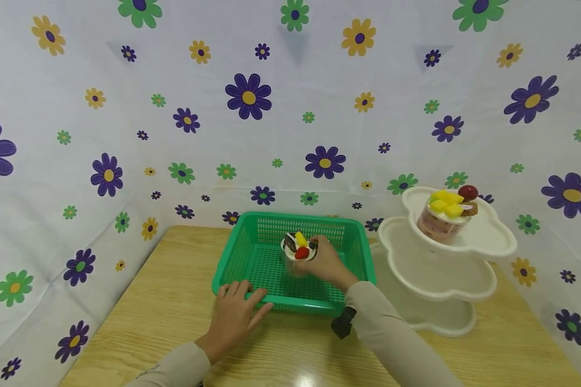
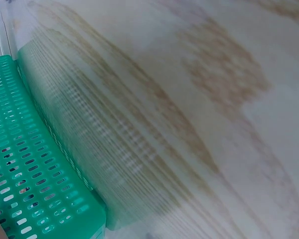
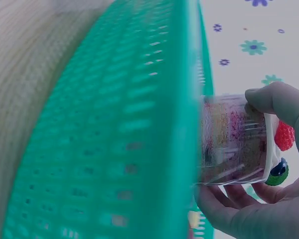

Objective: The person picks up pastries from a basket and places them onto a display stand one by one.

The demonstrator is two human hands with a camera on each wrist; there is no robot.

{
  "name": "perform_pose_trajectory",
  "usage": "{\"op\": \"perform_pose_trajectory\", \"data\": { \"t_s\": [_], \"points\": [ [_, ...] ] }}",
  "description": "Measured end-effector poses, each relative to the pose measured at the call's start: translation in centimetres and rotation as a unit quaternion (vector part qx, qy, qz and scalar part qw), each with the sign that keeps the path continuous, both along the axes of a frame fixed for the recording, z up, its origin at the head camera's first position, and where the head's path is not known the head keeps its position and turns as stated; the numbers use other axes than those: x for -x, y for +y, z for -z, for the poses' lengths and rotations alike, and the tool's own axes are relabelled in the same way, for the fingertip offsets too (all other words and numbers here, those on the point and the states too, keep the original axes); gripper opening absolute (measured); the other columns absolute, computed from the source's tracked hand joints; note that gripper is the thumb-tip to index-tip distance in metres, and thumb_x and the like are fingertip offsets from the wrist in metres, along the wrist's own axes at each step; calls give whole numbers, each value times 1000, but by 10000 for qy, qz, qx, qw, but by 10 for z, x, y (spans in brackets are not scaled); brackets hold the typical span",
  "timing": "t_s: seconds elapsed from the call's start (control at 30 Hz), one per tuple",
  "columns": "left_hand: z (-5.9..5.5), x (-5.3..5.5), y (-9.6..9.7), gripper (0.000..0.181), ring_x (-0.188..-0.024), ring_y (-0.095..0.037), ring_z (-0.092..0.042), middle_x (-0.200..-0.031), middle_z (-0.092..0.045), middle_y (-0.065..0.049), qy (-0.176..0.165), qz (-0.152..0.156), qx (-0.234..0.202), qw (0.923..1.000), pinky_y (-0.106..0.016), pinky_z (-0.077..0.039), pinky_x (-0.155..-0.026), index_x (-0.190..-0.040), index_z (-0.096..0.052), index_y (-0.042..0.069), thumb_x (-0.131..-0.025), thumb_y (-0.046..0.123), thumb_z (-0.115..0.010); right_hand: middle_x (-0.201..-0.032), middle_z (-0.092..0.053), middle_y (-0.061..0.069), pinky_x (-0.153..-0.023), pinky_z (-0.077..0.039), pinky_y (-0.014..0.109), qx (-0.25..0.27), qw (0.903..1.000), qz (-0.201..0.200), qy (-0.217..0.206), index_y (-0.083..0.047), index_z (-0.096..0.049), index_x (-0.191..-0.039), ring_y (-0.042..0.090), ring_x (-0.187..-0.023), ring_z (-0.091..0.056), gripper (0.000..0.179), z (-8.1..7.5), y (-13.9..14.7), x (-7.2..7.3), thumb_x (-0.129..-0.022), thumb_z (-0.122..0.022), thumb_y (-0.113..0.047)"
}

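Note:
In the head view, my right hand (image 1: 321,263) grips a clear dessert cup (image 1: 296,264) by its sides, over the inside of a green plastic basket (image 1: 297,305). White cream, a strawberry, a yellow piece and dark pieces top the cup. The right wrist view shows the thumb of that hand (image 3: 284,199) on one side of the cup (image 3: 234,139) and the fingers on the other; layers show through its wall. My left hand (image 1: 234,314) rests on the basket's front rim with its fingers over the edge. Only a sliver of it shows in the left wrist view.
Right of the basket stands a white three-tier stand (image 1: 440,274) with scalloped trays. On its top tier sits another dessert cup (image 1: 440,217) with yellow cubes, a dark red ball and a brown wafer. A flower-print cloth (image 1: 290,134) surrounds the wooden table (image 1: 164,301).

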State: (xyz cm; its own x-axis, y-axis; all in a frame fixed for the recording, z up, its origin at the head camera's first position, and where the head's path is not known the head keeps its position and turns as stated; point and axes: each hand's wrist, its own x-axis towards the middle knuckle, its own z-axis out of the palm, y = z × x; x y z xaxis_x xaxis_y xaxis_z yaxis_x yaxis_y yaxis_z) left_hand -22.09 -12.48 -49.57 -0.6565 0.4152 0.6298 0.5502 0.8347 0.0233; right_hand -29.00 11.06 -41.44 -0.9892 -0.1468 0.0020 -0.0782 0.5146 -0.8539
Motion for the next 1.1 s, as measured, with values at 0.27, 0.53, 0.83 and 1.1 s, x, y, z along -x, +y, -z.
{"op": "perform_pose_trajectory", "data": {
  "t_s": [0.27, 0.53, 0.83, 1.1],
  "points": [
    [4, -1, -3, 43, -86, -22, -54, -92, -56, 0, -71, 2, -4, 10000, -48, -42, -79, -107, -67, 26, -97, 57, -40, -128, -50, 18, -91, -50, 41, 699, 9972, 90, -259, -4, -35, -138, 29, -113, -56, 81, -26, 11, -8, -76, -81, -26],
    [5, 0, -2, 42, -85, -22, -54, -91, -55, -1, 18, 19, 2, 10000, -48, -43, -79, -107, -66, 26, -97, 57, -41, -137, -41, 15, -93, -46, 42, 882, 9957, 258, 120, -6, -33, -141, 29, -118, -48, 81, -46, 28, -18, -78, -80, -26],
    [3, -1, -2, 40, -85, -22, -53, -91, -55, -1, 31, 32, -24, 10000, -47, -42, -78, -107, -66, 25, -96, 56, -43, -131, -46, 14, -90, -48, 38, 767, 9953, 437, 406, -10, -33, -141, 29, -115, -50, 81, -50, 53, -32, -78, -80, -31],
    [2, 1, 0, 39, -84, -22, -54, -92, -56, -1, 238, 14, -23, 9997, -46, -42, -77, -105, -65, 26, -97, 56, -41, -134, -45, 16, -99, -42, 47, 674, 9933, 384, 856, -5, -34, -142, 31, -119, -48, 75, -45, 88, -46, -83, -76, -25]
  ]
}}
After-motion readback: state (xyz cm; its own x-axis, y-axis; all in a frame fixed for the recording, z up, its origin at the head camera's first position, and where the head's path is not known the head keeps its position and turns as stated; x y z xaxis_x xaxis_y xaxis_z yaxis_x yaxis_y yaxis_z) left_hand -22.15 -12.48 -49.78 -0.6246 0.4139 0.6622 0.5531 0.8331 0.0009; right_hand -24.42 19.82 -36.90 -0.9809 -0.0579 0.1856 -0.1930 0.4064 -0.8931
